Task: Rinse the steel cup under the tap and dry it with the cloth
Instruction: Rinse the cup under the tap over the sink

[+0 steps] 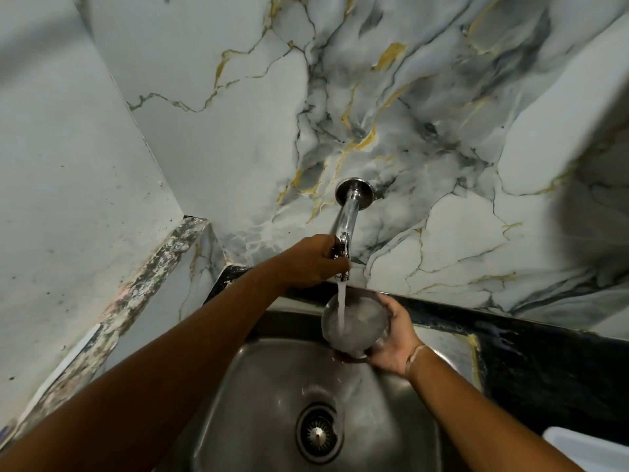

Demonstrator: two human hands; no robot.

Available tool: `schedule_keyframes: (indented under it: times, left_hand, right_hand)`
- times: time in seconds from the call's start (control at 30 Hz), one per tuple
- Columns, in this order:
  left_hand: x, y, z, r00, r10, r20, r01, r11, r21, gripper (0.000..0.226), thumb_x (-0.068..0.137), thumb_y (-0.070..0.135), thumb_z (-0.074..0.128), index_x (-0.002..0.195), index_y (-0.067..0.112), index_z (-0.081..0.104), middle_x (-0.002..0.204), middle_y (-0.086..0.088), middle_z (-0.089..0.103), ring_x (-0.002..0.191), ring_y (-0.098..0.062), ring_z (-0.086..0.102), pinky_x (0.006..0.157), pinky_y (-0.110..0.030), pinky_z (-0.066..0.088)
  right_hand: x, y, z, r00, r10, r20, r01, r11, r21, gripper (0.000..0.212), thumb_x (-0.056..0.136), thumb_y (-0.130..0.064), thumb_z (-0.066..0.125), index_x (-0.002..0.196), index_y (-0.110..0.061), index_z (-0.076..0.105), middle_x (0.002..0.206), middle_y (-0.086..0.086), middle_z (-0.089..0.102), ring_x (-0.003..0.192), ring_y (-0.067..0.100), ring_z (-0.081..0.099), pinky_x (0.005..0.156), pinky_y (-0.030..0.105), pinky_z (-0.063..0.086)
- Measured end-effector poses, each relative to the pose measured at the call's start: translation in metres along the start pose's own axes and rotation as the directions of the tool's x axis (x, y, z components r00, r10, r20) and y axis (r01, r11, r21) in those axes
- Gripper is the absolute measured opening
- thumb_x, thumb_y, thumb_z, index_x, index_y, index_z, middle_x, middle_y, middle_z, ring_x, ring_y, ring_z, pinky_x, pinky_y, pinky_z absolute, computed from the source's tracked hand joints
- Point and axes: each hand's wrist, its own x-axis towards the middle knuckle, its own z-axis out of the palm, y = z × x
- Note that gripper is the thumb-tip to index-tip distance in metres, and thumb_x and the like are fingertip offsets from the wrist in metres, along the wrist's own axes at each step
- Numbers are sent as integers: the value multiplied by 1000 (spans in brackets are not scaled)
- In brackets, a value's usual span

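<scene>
The steel cup (364,323) is held over the sink, mouth up, directly under the chrome tap (348,212). A stream of water (341,301) runs from the spout into the cup, which looks full and foaming. My right hand (394,345) grips the cup from its right side and underneath. My left hand (311,262) is closed around the tap's handle at the spout end. No cloth is in view.
A steel sink (258,396) with a round drain strainer (319,434) lies below. A dark counter edge (531,356) runs behind and to the right. A white object (585,447) sits at the lower right corner. Marble-patterned wall (238,131) stands behind.
</scene>
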Motion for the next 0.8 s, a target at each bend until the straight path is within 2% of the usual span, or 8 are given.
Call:
schedule_keyframes:
  times: [0.07,0.23,0.37,0.47,0.53,0.67,0.73,0.8]
  left_hand:
    - [1,-1,-2,1000,12,21,-12,1000,-15,20,91,30,62,94,9,60,84,-6,60,76,-17,55,75,-38,48]
    - [1,-1,-5,998,42,54,-41,999,-23,29,90,31,63,101,5,62,93,-15,67,82,-22,61,85,-48,54]
    - [0,-5,-6,996,62,65,-59,997,-47,32,91,34,63,107,7,62,102,-16,69,97,-29,67,93,-49,54]
    - [-4,-11,-2,997,75,8,-73,993,-92,34,89,34,66,110,8,61,102,-14,70,98,-28,67,96,-48,53]
    - [-6,-14,5,994,74,-86,-85,989,-125,33,86,30,70,110,10,60,106,-13,70,103,-27,67,98,-49,53]
    - [-8,-15,15,974,88,-208,-117,984,-131,39,84,26,75,115,12,55,98,-2,67,95,-21,65,92,-42,54]
    - [-8,-14,16,959,99,-266,-122,990,-74,51,81,34,77,119,13,50,92,3,66,86,-17,63,80,-32,52]
    - [-8,-11,21,927,123,-353,-108,992,62,61,76,48,76,118,16,45,83,5,64,77,-17,61,73,-35,51]
  right_hand:
    - [1,-10,7,1000,-11,23,10,1000,15,69,74,-57,64,131,-16,67,135,23,64,130,48,52,108,72,36]
    - [5,-13,33,994,5,108,-8,1000,26,60,82,-59,58,116,-13,77,123,25,71,121,48,56,110,69,35]
    - [-3,1,28,999,40,15,-38,995,-97,57,85,-58,55,105,-11,81,112,21,76,108,43,64,101,61,44]
    - [-1,1,5,994,29,-101,-45,987,-157,59,73,-55,68,114,-13,76,111,20,76,103,43,69,96,61,51]
    - [1,-5,-4,985,-14,-169,-18,982,-189,77,61,-54,76,127,-13,70,124,19,73,115,42,66,102,62,48]
    - [1,-19,12,987,-69,-146,36,976,-217,77,70,-57,70,135,-15,63,138,21,63,131,43,55,107,62,42]
    - [4,-22,23,994,-77,-71,58,969,-241,71,79,-58,61,135,-14,63,140,21,61,136,42,50,110,59,41]
    - [7,-20,29,997,-83,7,81,955,-285,65,84,-56,58,131,-12,66,139,20,63,135,40,51,115,58,36]
